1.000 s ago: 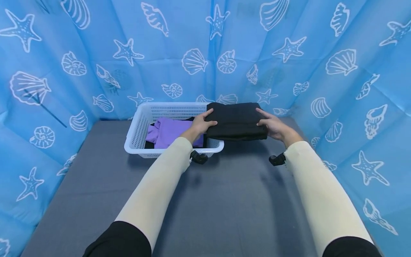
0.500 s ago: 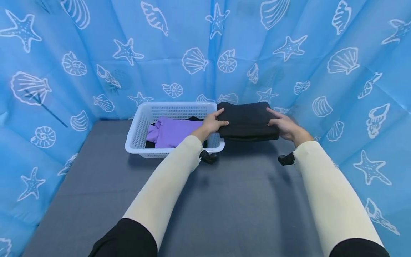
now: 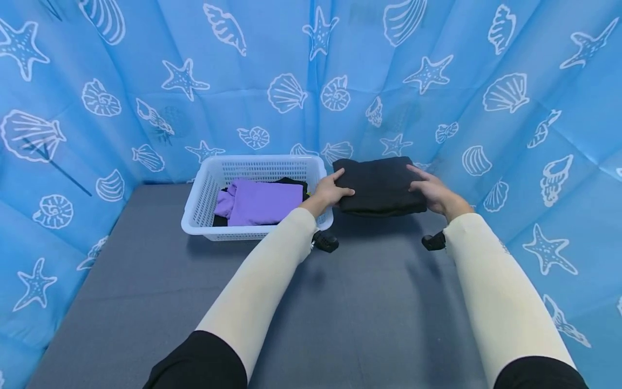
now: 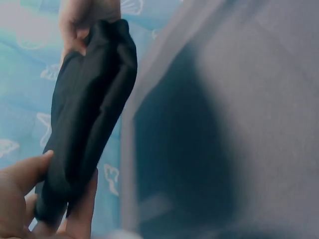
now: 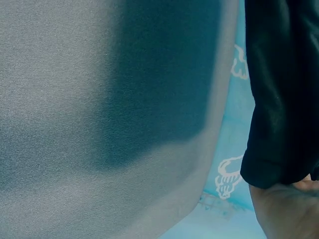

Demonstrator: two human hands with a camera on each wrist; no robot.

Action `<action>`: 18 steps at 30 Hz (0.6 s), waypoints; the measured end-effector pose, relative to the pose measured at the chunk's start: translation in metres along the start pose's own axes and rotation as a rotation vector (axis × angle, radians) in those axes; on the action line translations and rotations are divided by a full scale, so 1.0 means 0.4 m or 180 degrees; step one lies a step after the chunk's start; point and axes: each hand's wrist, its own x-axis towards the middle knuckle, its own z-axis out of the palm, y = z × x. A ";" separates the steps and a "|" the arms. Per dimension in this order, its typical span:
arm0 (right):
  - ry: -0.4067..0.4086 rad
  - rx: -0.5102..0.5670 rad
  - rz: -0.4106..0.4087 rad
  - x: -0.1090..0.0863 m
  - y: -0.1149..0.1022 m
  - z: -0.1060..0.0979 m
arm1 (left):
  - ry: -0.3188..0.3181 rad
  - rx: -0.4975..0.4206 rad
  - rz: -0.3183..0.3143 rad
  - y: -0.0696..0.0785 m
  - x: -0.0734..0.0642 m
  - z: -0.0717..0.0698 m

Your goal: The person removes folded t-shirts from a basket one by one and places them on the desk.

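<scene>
A folded black garment [image 3: 381,186] is held between both hands above the far right of the table, its shadow falling on the grey cloth below. My left hand [image 3: 331,190] grips its left edge, thumb on top and fingers underneath, as the left wrist view shows with the black cloth [image 4: 87,124]. On the opposite edge, my right hand [image 3: 434,193] pinches the garment; its fingers are mostly hidden under the cloth [image 5: 284,99] in the right wrist view. Left of the garment stands a white plastic basket [image 3: 194,216] with a folded purple garment [image 3: 264,202] and some black cloth inside.
The table [image 3: 146,302] has a grey cloth cover. A blue curtain [image 3: 228,102] with white shells and starfish hangs behind it and along both sides. The basket's right rim is close to my left forearm [image 3: 262,275].
Both hands have carried the black garment to the right, off the basket's right end. More of the basket's right side shows now. The head view has shifted slightly.
</scene>
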 end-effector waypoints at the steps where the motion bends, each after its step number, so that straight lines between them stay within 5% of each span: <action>1: 0.0021 -0.0016 -0.0006 0.000 0.002 -0.001 | 0.0045 0.0021 -0.0002 0.002 0.000 0.008; 18: 0.0335 -0.0016 0.0048 0.000 0.068 -0.032 | 0.0807 0.0354 0.0193 -0.025 0.004 0.160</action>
